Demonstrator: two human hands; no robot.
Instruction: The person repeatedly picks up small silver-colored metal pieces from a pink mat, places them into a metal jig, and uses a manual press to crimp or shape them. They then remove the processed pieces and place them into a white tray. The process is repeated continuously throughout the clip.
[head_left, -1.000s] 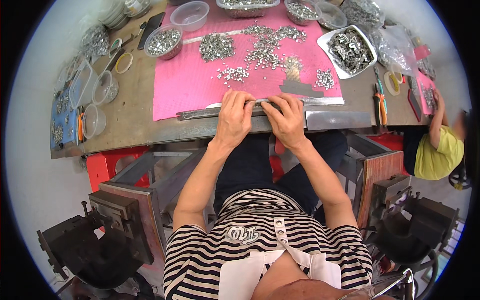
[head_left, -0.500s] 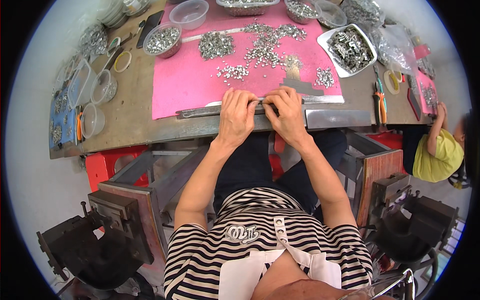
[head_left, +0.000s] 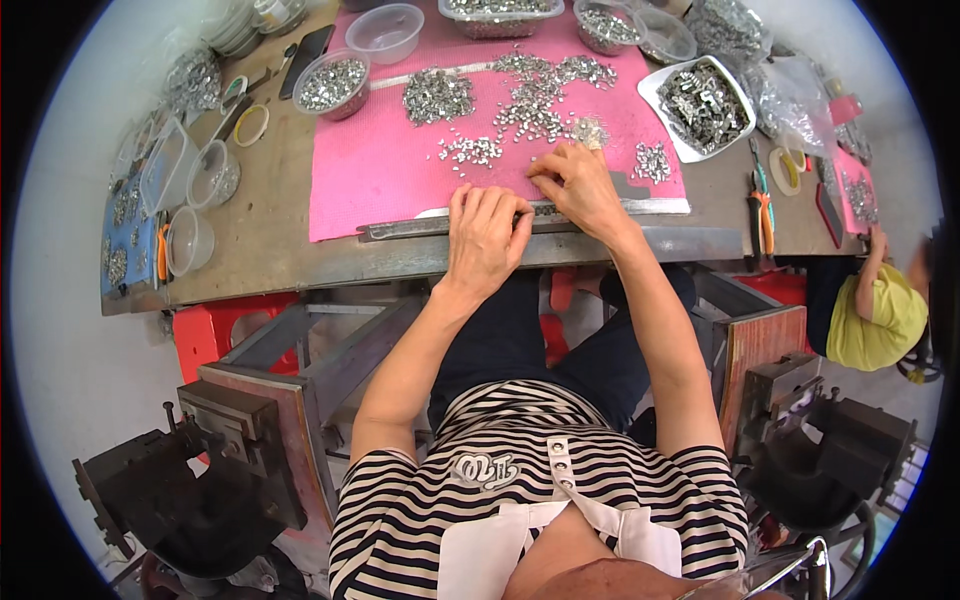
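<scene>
A worn wooden workbench [head_left: 260,240] runs across the room, with a pink mat [head_left: 400,170] laid over its middle and heaps of small silvery metal parts [head_left: 535,95] scattered across the mat's far half. Along the mat's near edge lies a long metal strip [head_left: 410,227], running left to right. The person's left hand [head_left: 485,240] rests palm-down on this strip, fingers close together and curled over it. The right hand [head_left: 580,185] sits just right of it and a little farther in, thumb and forefinger drawn together at the edge of the loose parts; whether a piece is caught between them I cannot tell. A white tray [head_left: 700,105] full of metal pieces stands at the far right, a clear bowl [head_left: 333,85] of parts at the far left, and orange-handled pliers [head_left: 765,205] lie right of the mat. Another person in a yellow top [head_left: 875,320] sits at the bench's right end.
</scene>
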